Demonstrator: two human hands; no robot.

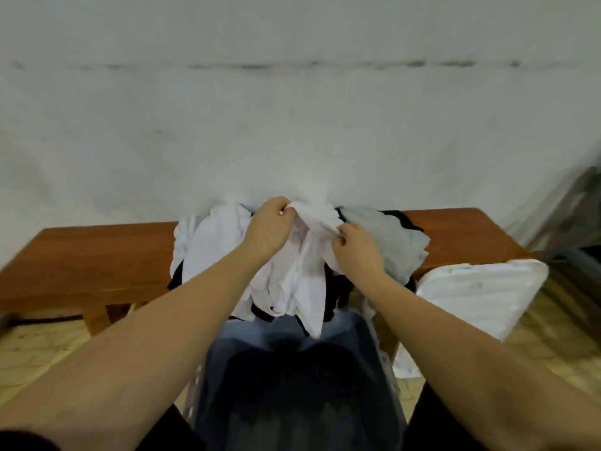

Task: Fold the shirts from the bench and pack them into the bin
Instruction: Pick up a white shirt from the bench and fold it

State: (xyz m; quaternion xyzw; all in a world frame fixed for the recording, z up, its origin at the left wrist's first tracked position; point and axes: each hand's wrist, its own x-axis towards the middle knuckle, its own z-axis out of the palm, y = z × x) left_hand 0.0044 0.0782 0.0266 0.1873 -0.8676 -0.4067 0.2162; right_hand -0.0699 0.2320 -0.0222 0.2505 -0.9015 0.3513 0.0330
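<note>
A white shirt (302,271) hangs bunched over the middle of the wooden bench (97,252). My left hand (270,226) pinches its top edge, and my right hand (354,249) grips the cloth just to the right. Under and around it lies a heap of other shirts: white ones (208,242) at the left, a grey one (390,242) at the right, black cloth (403,219) behind. The grey bin (292,379) stands on the floor right below, between my knees, its inside dark.
The bin's white lid (481,294) leans against the bench at the right. A pale wall (292,125) rises directly behind the bench. Tiled floor (35,356) shows at both sides. A metal frame (572,222) stands at the far right.
</note>
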